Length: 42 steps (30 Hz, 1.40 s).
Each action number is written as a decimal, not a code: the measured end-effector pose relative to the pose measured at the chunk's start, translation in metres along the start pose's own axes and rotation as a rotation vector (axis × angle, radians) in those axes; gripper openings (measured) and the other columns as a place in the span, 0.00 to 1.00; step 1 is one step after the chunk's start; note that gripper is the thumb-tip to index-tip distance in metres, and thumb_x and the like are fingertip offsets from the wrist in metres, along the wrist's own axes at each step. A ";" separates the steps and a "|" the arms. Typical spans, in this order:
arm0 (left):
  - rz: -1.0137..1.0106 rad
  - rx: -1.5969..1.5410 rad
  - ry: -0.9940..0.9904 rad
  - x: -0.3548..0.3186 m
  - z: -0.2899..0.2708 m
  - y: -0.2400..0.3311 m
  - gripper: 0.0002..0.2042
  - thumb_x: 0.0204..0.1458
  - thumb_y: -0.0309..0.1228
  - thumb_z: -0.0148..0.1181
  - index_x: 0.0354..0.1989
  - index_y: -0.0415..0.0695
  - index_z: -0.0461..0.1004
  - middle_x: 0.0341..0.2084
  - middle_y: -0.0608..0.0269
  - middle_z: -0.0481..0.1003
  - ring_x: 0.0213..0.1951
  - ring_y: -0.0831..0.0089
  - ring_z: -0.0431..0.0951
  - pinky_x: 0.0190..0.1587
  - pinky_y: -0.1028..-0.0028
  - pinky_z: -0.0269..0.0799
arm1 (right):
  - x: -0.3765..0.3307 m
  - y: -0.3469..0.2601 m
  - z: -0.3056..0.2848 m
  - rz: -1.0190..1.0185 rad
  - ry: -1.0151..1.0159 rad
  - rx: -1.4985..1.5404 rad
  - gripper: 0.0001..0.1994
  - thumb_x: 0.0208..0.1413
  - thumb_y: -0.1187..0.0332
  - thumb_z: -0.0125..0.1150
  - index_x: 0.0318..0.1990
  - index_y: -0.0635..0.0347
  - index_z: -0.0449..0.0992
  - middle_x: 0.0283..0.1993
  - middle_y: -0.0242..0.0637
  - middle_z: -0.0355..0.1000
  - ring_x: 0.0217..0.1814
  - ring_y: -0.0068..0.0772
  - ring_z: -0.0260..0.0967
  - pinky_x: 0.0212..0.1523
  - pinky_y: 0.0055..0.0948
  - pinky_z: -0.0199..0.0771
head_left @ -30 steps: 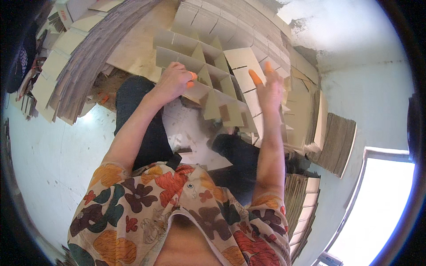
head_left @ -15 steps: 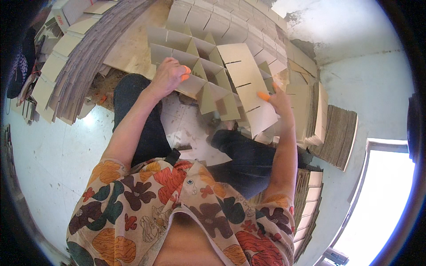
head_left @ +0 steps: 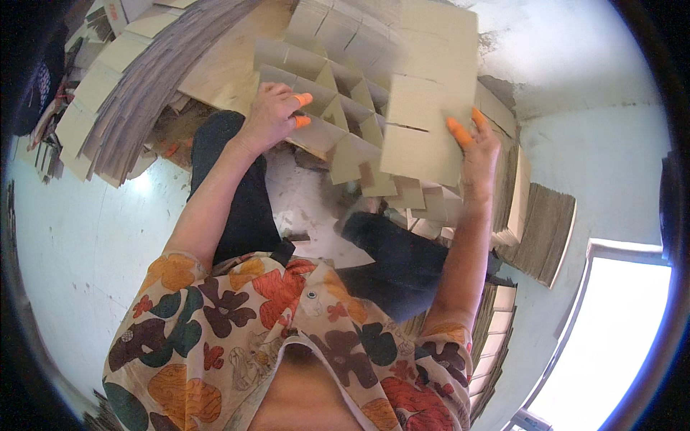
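A grid of interlocking cardboard dividers (head_left: 334, 100) stands in front of me, its upright panels crossing to form several cells. My left hand (head_left: 274, 118) is at the left side of the grid, two orange-covered fingertips apart and partly curled against the near panels. My right hand (head_left: 478, 151), also with orange covers on two fingers, grips the right edge of a slotted cardboard sheet (head_left: 417, 151). This sheet hides the right part of the grid. Behind it rises another broad cardboard surface (head_left: 440, 43), blurred; whether the two are joined I cannot tell.
Long rows of stacked cardboard (head_left: 154, 79) lean at the far left. More cardboard stacks (head_left: 540, 233) stand at the right by the pale wall (head_left: 589, 158), and another (head_left: 496, 327) beside my right elbow. A bright doorway or window (head_left: 611, 330) is at the lower right.
The slotted sheet, earlier slanting across the grid, now stands straighter and farther right in my right hand. My left hand's fingers have spread beside the grid.
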<state>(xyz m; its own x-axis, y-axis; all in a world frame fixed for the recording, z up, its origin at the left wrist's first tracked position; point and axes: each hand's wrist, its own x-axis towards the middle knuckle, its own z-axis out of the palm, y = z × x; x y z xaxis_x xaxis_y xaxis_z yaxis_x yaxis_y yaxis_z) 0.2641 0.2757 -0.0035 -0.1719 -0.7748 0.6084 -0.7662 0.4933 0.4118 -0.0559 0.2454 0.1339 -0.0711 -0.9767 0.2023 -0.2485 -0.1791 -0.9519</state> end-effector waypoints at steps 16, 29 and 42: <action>-0.086 -0.222 0.137 -0.023 -0.001 -0.035 0.10 0.39 0.20 0.64 0.32 0.44 0.75 0.28 0.56 0.76 0.31 0.59 0.74 0.33 0.66 0.71 | 0.006 -0.015 0.161 -0.458 -0.340 -0.503 0.23 0.41 0.82 0.62 0.49 0.74 0.68 0.30 0.62 0.69 0.32 0.55 0.72 0.29 0.36 0.71; -0.135 -0.260 0.122 -0.021 -0.001 -0.034 0.11 0.38 0.18 0.64 0.31 0.41 0.75 0.24 0.55 0.74 0.30 0.58 0.74 0.32 0.67 0.70 | 0.003 -0.024 0.162 -0.351 -0.389 -0.607 0.22 0.44 0.77 0.64 0.50 0.69 0.70 0.29 0.48 0.73 0.27 0.24 0.64 0.33 0.25 0.69; -0.119 -0.282 0.075 -0.023 0.002 -0.037 0.09 0.39 0.18 0.63 0.30 0.41 0.75 0.25 0.56 0.74 0.31 0.61 0.75 0.32 0.69 0.70 | 0.006 -0.001 0.178 -0.491 -0.515 -0.641 0.20 0.41 0.77 0.64 0.46 0.68 0.70 0.36 0.58 0.71 0.38 0.56 0.70 0.38 0.39 0.69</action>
<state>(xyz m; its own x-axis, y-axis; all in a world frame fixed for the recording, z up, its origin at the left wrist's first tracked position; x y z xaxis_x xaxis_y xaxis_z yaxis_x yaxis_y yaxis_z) 0.2953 0.2745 -0.0343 -0.0375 -0.8074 0.5888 -0.5746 0.4995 0.6484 0.1157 0.2186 0.0952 0.5772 -0.7693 0.2738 -0.6302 -0.6329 -0.4497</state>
